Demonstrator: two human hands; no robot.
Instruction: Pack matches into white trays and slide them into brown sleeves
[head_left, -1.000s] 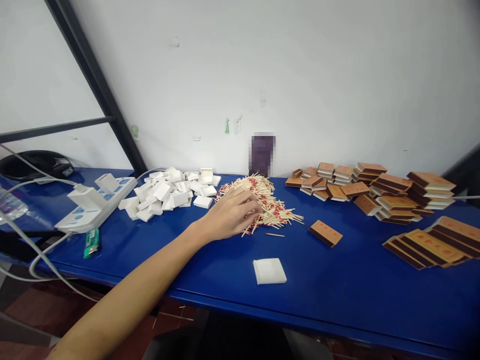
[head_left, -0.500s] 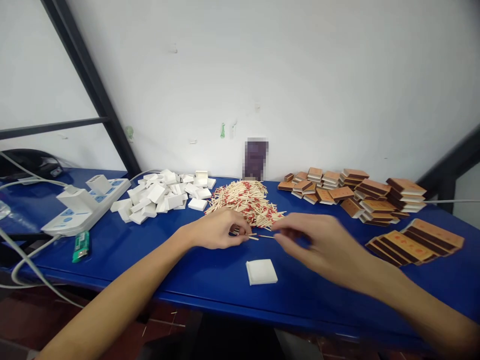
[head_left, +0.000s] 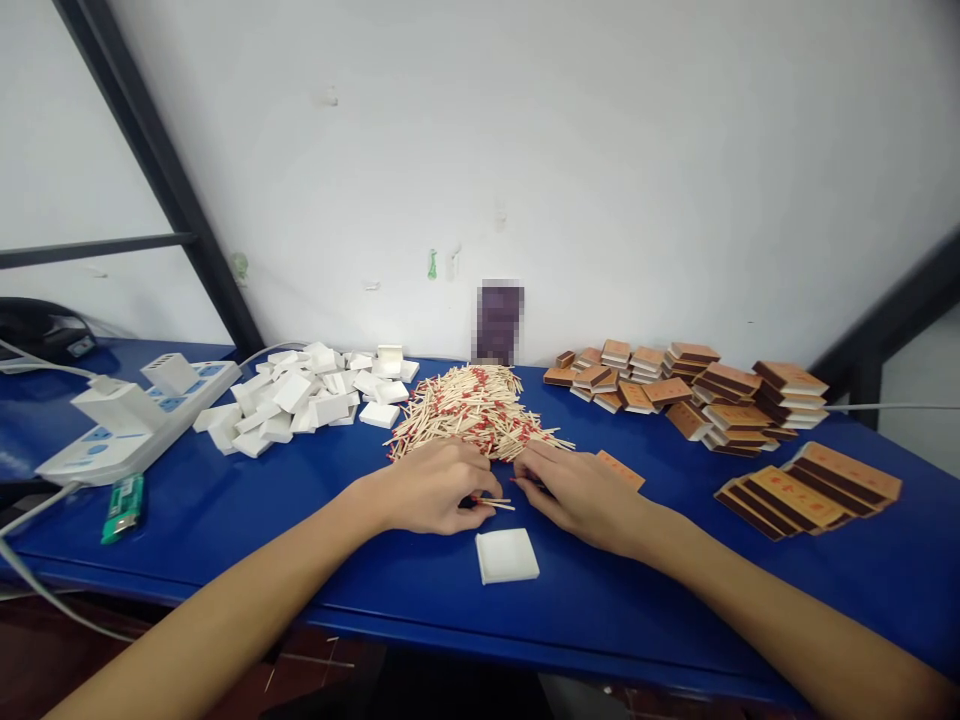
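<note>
Where the heap of pale wooden matchsticks with red heads (head_left: 469, 405) spreads over the middle of the glossy blue table (head_left: 375, 590), I take it as my clock centre, with twelve toward the wall. At seven o'clock, by its near edge, I have the left hand (head_left: 435, 485), its thumb and fingers closed on a few loose matchsticks (head_left: 499, 503) whose ends poke out to the right. At five o'clock is the right hand (head_left: 581, 495), fingers bent down just beside a red match head – I cannot tell whether they grip that match or only touch it. The two sets of fingertips are near each other but apart.

At six o'clock, just below the hands, I see one shallow white cardboard matchbox tray (head_left: 508, 556) by itself. One flat orange matchbox cover (head_left: 621, 468) shows at four, partly hidden by the right hand. Farther out, a jumble of white cardboard trays (head_left: 300, 395) lies at nine o'clock, and stacks of orange-and-brown cardboard matchbox covers (head_left: 727, 385) stand at three – a fanned row of larger-looking covers (head_left: 810, 490) lies between three and four. Past the trays, I pick out a long white power strip (head_left: 142, 430) at nine.
</note>
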